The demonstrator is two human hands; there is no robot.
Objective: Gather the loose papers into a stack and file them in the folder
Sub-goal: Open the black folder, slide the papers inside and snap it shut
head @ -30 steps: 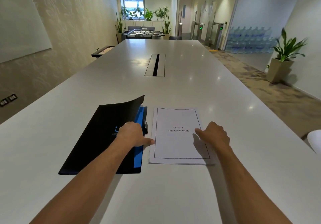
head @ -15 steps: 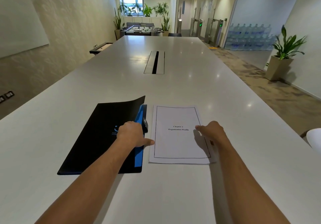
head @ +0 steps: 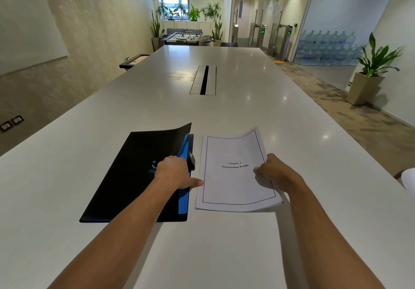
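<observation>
Right now the right hand (head: 275, 173) pinches the paper stack's (head: 233, 176) lifted right edge; the left hand (head: 174, 171), fingers curled, presses the black folder (head: 130, 176).

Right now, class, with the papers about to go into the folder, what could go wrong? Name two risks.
1. The right hand lifts only the right edge of the papers, which already bow upward; sheets may crease or slide apart.
2. The folder is barely open, its cover pressed down by the left hand, with a clip at the edge facing the papers; the stack might snag there rather than slip inside.
</observation>
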